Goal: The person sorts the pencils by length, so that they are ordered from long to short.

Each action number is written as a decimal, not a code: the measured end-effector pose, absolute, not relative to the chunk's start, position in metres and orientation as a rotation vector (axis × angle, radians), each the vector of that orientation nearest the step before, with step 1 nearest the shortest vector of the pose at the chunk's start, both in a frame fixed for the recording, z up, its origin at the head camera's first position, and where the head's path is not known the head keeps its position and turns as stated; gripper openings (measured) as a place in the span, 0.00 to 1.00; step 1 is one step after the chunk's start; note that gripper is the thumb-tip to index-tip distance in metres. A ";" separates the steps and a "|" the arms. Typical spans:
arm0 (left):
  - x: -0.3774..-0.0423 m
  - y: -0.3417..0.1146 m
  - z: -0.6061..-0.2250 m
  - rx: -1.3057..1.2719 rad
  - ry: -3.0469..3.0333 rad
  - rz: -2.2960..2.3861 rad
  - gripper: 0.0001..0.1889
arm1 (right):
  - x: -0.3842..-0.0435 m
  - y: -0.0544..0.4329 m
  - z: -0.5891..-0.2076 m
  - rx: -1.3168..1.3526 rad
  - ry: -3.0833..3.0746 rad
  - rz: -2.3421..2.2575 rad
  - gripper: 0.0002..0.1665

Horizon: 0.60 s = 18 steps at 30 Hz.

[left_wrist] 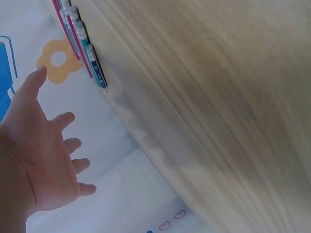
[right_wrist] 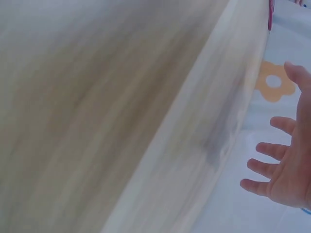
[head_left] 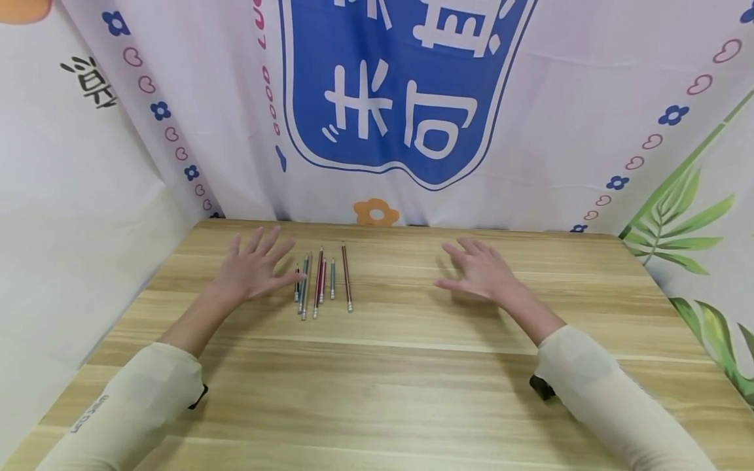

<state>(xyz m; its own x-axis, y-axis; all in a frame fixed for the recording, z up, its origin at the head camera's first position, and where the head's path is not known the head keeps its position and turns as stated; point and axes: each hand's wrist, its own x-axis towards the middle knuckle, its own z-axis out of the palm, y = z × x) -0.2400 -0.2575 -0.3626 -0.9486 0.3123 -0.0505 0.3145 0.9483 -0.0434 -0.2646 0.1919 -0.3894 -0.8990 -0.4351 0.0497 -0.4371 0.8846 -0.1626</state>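
Several pencils (head_left: 319, 282) with white eraser ends lie side by side on the wooden table, left of its middle, some maroon, some teal, one dark and shorter. One maroon pencil (head_left: 347, 277) lies a little apart on the right of the group. My left hand (head_left: 252, 267) is held above the table with fingers spread, its thumb overlapping the leftmost pencils in the head view. In the left wrist view the pencils (left_wrist: 80, 41) are apart from that hand. My right hand (head_left: 478, 269) hovers over the table's right part, fingers spread, holding nothing.
The wood-grain table (head_left: 365, 392) runs back to a hanging cloth (head_left: 554, 144) with a blue emblem, hearts and flowers. White cloth with green leaf prints (head_left: 677, 222) stands at the right side. Both forearms wear pale sleeves (head_left: 612, 392), with dark wrist devices beneath.
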 end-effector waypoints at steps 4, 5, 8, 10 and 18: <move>-0.239 -0.254 -0.366 0.525 3.061 -0.106 0.46 | -0.268 0.179 -0.388 0.753 -3.006 0.320 0.52; -0.239 -0.253 -0.366 0.532 3.058 -0.106 0.46 | -0.268 0.176 -0.388 0.760 -2.999 0.342 0.51; -0.238 -0.248 -0.368 0.566 3.060 -0.084 0.46 | -0.269 0.165 -0.388 0.763 -2.993 0.412 0.50; -0.238 -0.246 -0.369 0.589 3.066 -0.054 0.45 | -0.270 0.156 -0.388 0.756 -3.003 0.490 0.49; -0.240 -0.237 -0.373 0.636 3.070 0.024 0.44 | -0.274 0.118 -0.387 0.790 -3.022 0.731 0.38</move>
<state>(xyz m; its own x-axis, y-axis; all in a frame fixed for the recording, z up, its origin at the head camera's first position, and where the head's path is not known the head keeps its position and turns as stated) -0.2400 -0.2366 -0.3735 -0.9178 0.3971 -0.0027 0.3970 0.9177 0.0162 -0.2740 0.1178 -0.3873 -0.8768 -0.4784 0.0493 -0.4480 0.7751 -0.4455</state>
